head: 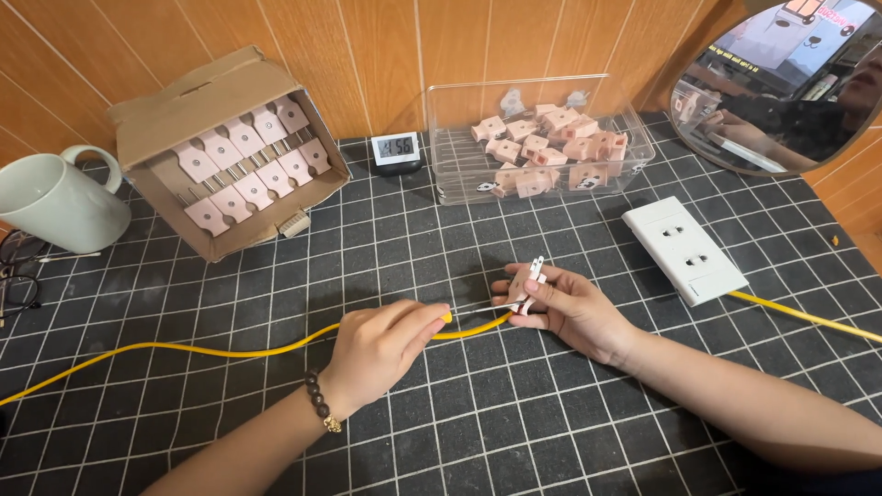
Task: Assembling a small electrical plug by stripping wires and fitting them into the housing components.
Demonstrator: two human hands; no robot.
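Two hands meet near the middle of the frame over a black mat (514, 432) ruled with a white grid. The left hand (381, 344), with a bead bracelet (322, 411) at its wrist, has its fingers curled together around a yellow-handled tool (459, 317), likely a small screwdriver, whose thin metal tip points right toward the other hand. The right hand (570, 308) has its fingers clamped on a small pale pink plug (528, 280), held just above the mat with its metal prongs pointing up. A yellow cable (184, 352) runs from the lower left edge of the frame under the left hand and on to the plug. To the right of the hands, a white double socket (684, 248) lies flat on the mat, with another stretch of yellow cable (808, 317) leaving it toward the right edge. At the upper left stand a pale green mug (55, 202) and a tilted cardboard box (225, 152) filled with rows of pink plugs. At the upper middle sit a small digital clock (397, 152) and, just beside it, a clear plastic tray (542, 138) holding loose plugs. A round mirror (781, 83) leans in the upper right corner.
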